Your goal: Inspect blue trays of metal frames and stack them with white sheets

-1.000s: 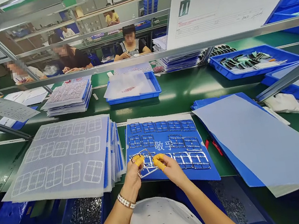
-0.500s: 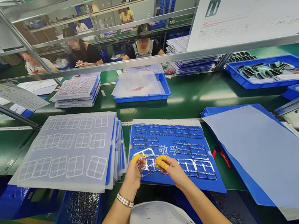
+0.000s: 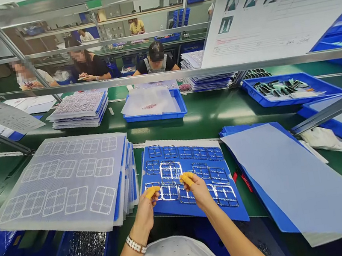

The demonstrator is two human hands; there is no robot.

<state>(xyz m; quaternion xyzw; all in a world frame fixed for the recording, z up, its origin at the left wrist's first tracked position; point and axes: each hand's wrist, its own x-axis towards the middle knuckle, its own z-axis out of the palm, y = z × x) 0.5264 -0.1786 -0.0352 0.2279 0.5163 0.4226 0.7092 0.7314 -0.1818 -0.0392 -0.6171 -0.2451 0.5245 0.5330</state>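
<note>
Pinches a silvery frame (image 3: pixel 171 172) in right hand (image 3: pixel 196 186), with unclear grip in left hand (image 3: pixel 150 199), amid stacked sheets (image 3: pixel 78 182) at nine o'clock, red handles (image 3: pixel 246 182) at three, obstructing crossbar (image 3: pixel 118 82) at twelve.

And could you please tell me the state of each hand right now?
Left hand: curled; whether it holds anything cannot be told.
Right hand: closed, pinching a metal frame near its corner.

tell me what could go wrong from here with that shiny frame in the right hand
The right hand seems to pinch the shiny frame only by one side, so it could slip and scratch other frames on the blue board below. The left hand is close to a front-row frame, which it might nudge out of line.
</note>
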